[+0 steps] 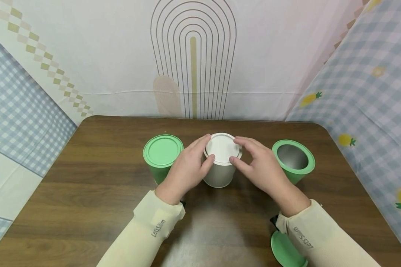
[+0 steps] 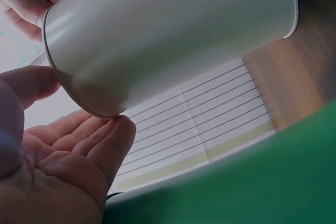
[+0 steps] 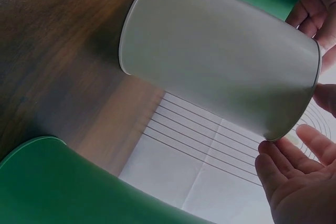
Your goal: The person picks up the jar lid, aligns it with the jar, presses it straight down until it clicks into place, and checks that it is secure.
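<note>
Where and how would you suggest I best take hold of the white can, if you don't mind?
Probably by the top rim, from left and right at once: the white can stands upright, and its round edge offers opposite sides to press.

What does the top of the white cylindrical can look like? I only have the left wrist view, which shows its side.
Observer: The head view shows a flat, round white lid on the can.
Operator: And the green cylindrical can near the left hand?
Observer: Its top is closed by a flat, round green lid.
Operator: Does anything lie outside my view?
Observer: Yes, a round green disc, apparently another lid, lies on the brown wood-grain table, partly hidden by the cream fabric right sleeve.
</note>
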Demonstrator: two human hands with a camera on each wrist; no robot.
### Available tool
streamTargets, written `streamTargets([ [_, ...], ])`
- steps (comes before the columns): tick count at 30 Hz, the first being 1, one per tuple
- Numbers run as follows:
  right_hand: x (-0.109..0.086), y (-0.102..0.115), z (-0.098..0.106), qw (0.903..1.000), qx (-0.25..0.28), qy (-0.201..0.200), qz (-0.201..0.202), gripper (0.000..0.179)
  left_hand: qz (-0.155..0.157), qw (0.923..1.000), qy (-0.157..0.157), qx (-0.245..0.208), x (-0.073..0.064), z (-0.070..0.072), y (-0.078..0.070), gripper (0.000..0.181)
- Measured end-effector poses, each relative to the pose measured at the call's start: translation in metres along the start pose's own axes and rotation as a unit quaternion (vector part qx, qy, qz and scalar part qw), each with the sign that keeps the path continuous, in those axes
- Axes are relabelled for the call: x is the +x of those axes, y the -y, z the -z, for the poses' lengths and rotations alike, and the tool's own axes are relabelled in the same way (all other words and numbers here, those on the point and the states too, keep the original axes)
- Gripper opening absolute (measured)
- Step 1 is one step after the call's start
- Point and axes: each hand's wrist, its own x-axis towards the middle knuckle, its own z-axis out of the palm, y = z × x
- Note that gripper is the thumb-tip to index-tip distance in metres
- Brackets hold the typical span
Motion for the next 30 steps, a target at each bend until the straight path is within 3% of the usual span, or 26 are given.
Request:
streamTargets([
  [11,0.002,0.003,-0.002,0.9999,-0.001,-0.01,0.01,0.048,-0.007,1.0,-0.001,0.002,0.0,-0.003,0.0,0.046],
  [22,0.012,0.018,0.005,0.9951,-0.019,0.058,-0.078,0.056,0.005,1.0,-0.004,0.005,0.0,-0.004,-0.002,0.043],
  [30,0.017,0.02,0.008,0.9894,-0.02,0.098,-0.105,0.06,0.014,0.9997,0.015,0.011,0.0,-0.004,-0.001,0.043],
])
